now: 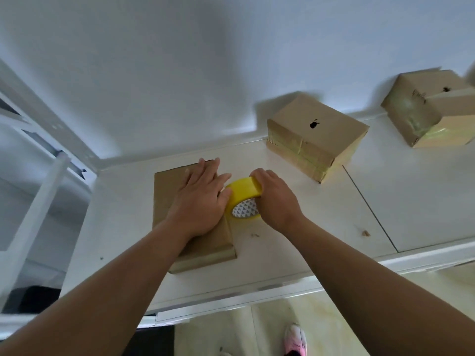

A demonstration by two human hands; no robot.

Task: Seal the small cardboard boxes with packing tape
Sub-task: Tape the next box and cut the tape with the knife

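A brown cardboard box (169,196) lies on the white table (295,240) in front of me. My left hand (200,199) presses flat on its top with straight fingers. At the box's right edge my right hand (275,196) grips a yellow roll of packing tape (244,196), fingers curled over the top of the roll. The roll stands against the box's right side, with my left thumb touching it. The patterned white core shows below my right hand.
Two more cardboard boxes with tape on their sides stand further back: one (316,134) at the middle right by the wall, another (431,109) at the far right. A white metal rack (33,176) stands at the left. A small cardboard scrap (365,233) lies on the table.
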